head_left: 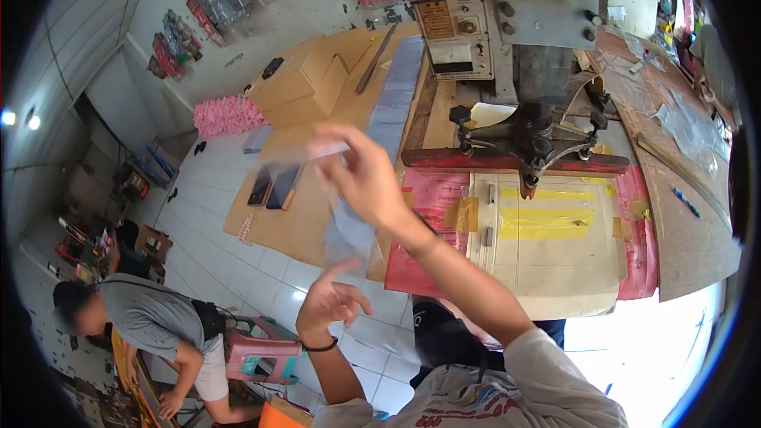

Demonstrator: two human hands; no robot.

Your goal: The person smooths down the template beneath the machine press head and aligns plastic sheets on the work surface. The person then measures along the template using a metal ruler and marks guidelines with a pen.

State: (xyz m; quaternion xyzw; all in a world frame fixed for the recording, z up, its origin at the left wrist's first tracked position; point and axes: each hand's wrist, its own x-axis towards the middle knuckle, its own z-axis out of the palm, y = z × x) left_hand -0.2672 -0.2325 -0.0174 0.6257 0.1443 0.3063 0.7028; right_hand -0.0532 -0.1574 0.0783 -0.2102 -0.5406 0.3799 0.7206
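While right hand pinches one blurred sheet in fingers, left hand has fingers parted; two dark slabs nearby.

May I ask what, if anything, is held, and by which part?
The right hand seems to pinch a blurred, clear sheet near one end; the left hand looks empty.

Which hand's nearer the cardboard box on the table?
Right. The right hand is just below the box in view; the left hand is farther down, closer to the body.
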